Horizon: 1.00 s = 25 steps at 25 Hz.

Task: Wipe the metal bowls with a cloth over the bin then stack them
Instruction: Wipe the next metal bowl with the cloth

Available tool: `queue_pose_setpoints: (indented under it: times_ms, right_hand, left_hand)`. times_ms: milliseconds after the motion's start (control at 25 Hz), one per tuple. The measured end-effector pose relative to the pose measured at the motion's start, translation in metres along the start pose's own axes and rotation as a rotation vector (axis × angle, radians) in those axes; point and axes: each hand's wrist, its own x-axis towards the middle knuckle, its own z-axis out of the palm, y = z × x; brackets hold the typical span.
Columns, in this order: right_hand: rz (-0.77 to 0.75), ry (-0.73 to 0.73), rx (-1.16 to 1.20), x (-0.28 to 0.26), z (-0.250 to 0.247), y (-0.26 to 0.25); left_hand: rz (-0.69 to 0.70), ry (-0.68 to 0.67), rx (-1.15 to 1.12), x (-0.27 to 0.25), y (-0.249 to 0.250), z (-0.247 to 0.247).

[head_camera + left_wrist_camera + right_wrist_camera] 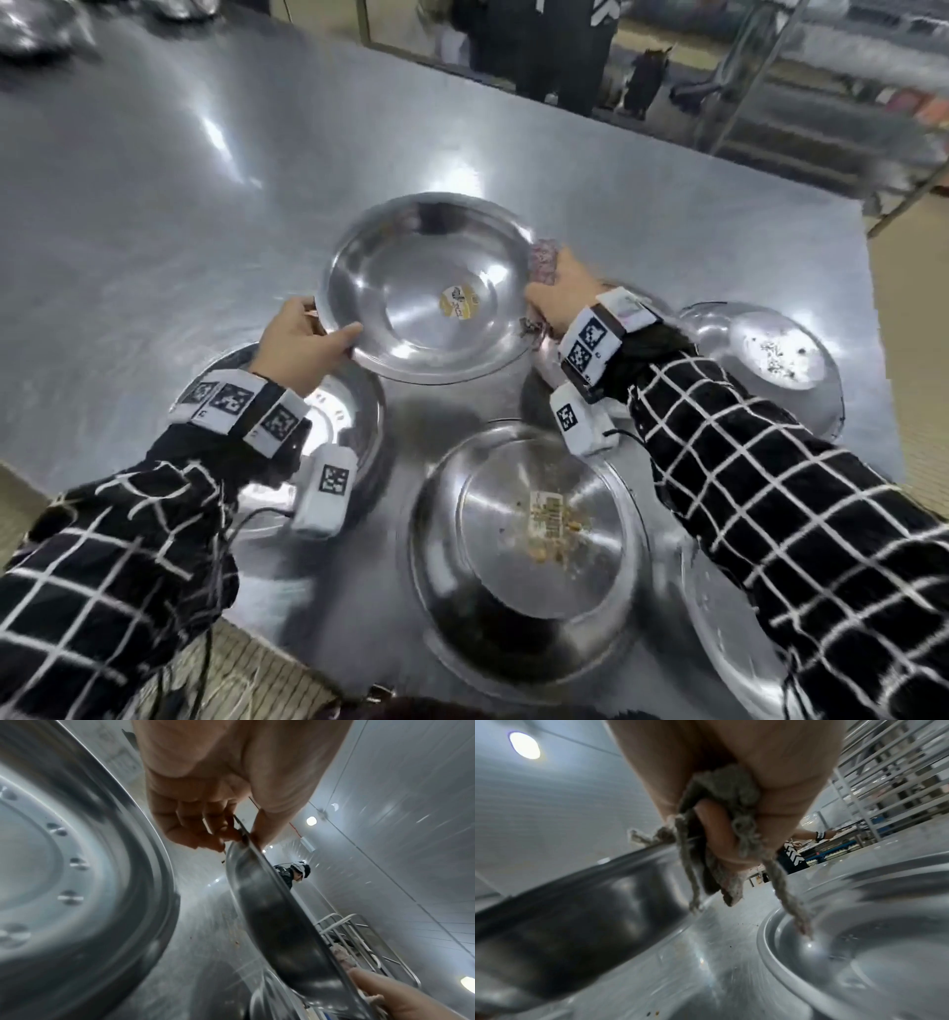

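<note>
Holding one clean-looking metal bowl (426, 288) tilted above the steel table (154, 180), left hand (303, 344) pinching its rim, right hand (560, 288) clenched round the frayed cloth (721, 850) at the far rim. Probably early on: crumbed bowl (529, 534) nearest, speckled bowl (770, 360) right, none stacked (no bin visible). Racks (885, 780) and other workers behind.

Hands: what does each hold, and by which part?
The left hand pinches the lifted bowl by its near-left rim. The right hand grips a bunched cloth at the bowl's right rim.
</note>
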Motion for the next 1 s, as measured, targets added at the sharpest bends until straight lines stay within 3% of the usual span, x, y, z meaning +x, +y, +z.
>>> queue_pose_setpoints:
  times_ms: [280,480,800,1000]
  right_hand:
    - [-0.071,-0.207,-0.264,0.097,0.037,-0.001]
    - [0.003,-0.117,-0.358,0.102,0.042,0.009]
    - [0.01,-0.068,-0.249,0.101,0.052,0.015]
    - [0.042,0.119,-0.023,0.093,0.026,0.006]
  left_hand:
    - [-0.089,-0.056,0.367,0.04,-0.013,0.001]
    - [-0.126,-0.082,0.809,0.052,-0.009,0.01]
    - [-0.158,-0.123,0.904,0.063,-0.001,0.009]
    - [-0.006,-0.055,0.877,0.053,0.023,0.013]
